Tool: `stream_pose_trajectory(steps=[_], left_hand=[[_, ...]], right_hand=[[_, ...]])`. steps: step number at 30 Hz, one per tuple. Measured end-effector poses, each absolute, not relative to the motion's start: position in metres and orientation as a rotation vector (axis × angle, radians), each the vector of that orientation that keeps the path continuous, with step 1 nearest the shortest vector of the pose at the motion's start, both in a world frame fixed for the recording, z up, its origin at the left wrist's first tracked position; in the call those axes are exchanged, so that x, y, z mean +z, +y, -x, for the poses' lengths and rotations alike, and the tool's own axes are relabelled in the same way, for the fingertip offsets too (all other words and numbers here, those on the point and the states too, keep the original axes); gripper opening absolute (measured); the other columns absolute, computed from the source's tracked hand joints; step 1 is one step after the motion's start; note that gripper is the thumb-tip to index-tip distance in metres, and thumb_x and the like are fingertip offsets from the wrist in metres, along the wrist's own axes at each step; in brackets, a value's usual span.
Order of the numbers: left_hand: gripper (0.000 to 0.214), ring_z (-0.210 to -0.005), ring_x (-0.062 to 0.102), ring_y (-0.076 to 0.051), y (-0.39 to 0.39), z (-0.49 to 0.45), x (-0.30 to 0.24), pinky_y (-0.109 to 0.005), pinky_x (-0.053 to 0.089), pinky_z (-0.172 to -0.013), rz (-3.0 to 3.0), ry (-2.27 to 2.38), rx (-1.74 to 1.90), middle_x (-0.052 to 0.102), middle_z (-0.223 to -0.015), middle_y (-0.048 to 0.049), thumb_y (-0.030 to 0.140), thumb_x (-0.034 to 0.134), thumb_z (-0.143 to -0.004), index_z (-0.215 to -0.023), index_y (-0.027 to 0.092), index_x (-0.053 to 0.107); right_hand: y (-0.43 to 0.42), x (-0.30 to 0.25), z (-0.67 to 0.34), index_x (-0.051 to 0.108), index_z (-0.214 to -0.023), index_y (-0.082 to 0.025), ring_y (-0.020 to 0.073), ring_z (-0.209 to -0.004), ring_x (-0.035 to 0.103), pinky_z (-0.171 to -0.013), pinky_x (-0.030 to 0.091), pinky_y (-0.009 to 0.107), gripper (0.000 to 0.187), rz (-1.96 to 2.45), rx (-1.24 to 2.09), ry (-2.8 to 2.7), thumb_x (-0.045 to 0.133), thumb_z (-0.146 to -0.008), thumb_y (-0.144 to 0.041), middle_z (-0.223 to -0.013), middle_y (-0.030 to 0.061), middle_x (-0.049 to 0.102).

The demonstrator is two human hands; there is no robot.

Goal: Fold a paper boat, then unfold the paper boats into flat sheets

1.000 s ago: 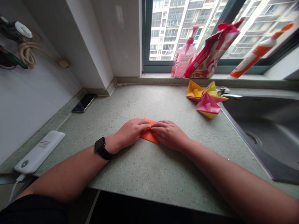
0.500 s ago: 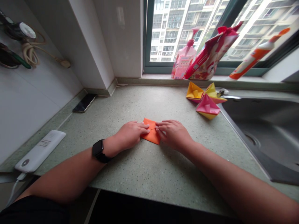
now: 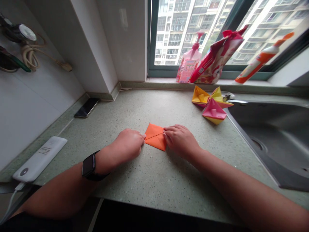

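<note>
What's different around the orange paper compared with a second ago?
The left hand has drawn back leftward from on top of the orange paper to its left corner; the right hand has slid rightward to its right edge. Both still touch it, and more of its folded face shows. The pink paper shape, phone and white power bank stayed put.

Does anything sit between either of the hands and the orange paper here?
Nothing visible does. The left hand touches the left edge of the orange paper, and the right hand touches its right edge. The folded paper shapes stand apart, near the sink.
</note>
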State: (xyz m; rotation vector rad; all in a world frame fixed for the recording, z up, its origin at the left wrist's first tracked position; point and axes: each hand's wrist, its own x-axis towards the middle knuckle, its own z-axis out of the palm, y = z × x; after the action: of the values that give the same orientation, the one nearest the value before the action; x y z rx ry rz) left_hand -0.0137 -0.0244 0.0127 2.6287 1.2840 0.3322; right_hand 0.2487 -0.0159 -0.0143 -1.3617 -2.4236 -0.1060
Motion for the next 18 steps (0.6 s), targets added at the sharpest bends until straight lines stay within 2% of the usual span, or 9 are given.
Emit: stream_pose_trajectory(steps=[3, 8, 11, 14, 16, 18], left_hand=[[0.024, -0.092, 0.075, -0.027, -0.025, 0.011, 0.017, -0.039, 0.058, -0.089, -2.677, 1.252, 0.185, 0.082, -0.093, -0.0083, 0.014, 0.057, -0.088, -0.088, 0.024, 0.080], [0.024, -0.098, 0.074, -0.027, -0.028, 0.004, 0.019, -0.040, 0.056, -0.096, -2.752, 1.230, 0.154, 0.081, -0.097, -0.0091, 0.013, 0.058, -0.091, -0.093, 0.022, 0.080], [0.028, -0.113, 0.072, -0.028, -0.032, -0.004, 0.013, -0.045, 0.052, -0.106, -2.844, 1.175, 0.197, 0.080, -0.117, -0.0112, 0.016, 0.057, -0.096, -0.113, 0.020, 0.078], [0.036, -0.130, 0.065, -0.031, -0.036, -0.011, 0.005, -0.051, 0.045, -0.116, -2.905, 1.137, 0.242, 0.072, -0.141, -0.0132, 0.024, 0.055, -0.103, -0.135, 0.017, 0.070], [0.038, -0.133, 0.063, -0.031, -0.036, -0.013, 0.003, -0.052, 0.042, -0.118, -2.892, 1.144, 0.241, 0.070, -0.146, -0.0126, 0.032, 0.054, -0.107, -0.139, 0.018, 0.068], [0.034, -0.129, 0.065, -0.030, -0.035, -0.014, 0.006, -0.052, 0.042, -0.118, -2.856, 1.174, 0.220, 0.072, -0.142, -0.0107, 0.035, 0.054, -0.108, -0.132, 0.021, 0.073]], right_hand=[[-0.016, -0.016, -0.247, 0.085, -0.102, -0.022, 0.0248, -0.108, 0.076, -0.102, 0.057, 0.044, 0.031, 1.224, -0.011, -2.457, 0.055, -0.106, -0.023, -0.117, 0.0059, 0.084], [-0.017, -0.018, -0.243, 0.084, -0.111, -0.025, 0.0234, -0.114, 0.075, -0.104, 0.060, 0.045, 0.028, 1.082, 0.109, -2.511, 0.056, -0.106, -0.020, -0.125, 0.0039, 0.082], [-0.016, -0.018, -0.243, 0.084, -0.110, -0.025, 0.0238, -0.113, 0.075, -0.105, 0.060, 0.045, 0.028, 1.085, 0.117, -2.514, 0.058, -0.104, -0.018, -0.125, 0.0044, 0.082], [-0.017, -0.018, -0.243, 0.084, -0.113, -0.024, 0.0244, -0.113, 0.075, -0.105, 0.060, 0.046, 0.028, 1.082, 0.107, -2.520, 0.059, -0.102, -0.016, -0.125, 0.0058, 0.082], [-0.019, -0.018, -0.242, 0.084, -0.116, -0.025, 0.0248, -0.113, 0.075, -0.104, 0.060, 0.046, 0.030, 1.112, 0.083, -2.516, 0.058, -0.102, -0.016, -0.126, 0.0054, 0.082], [-0.020, -0.016, -0.242, 0.085, -0.111, -0.026, 0.0244, -0.108, 0.075, -0.100, 0.060, 0.044, 0.029, 1.169, 0.036, -2.514, 0.058, -0.103, -0.018, -0.122, 0.0044, 0.083]])
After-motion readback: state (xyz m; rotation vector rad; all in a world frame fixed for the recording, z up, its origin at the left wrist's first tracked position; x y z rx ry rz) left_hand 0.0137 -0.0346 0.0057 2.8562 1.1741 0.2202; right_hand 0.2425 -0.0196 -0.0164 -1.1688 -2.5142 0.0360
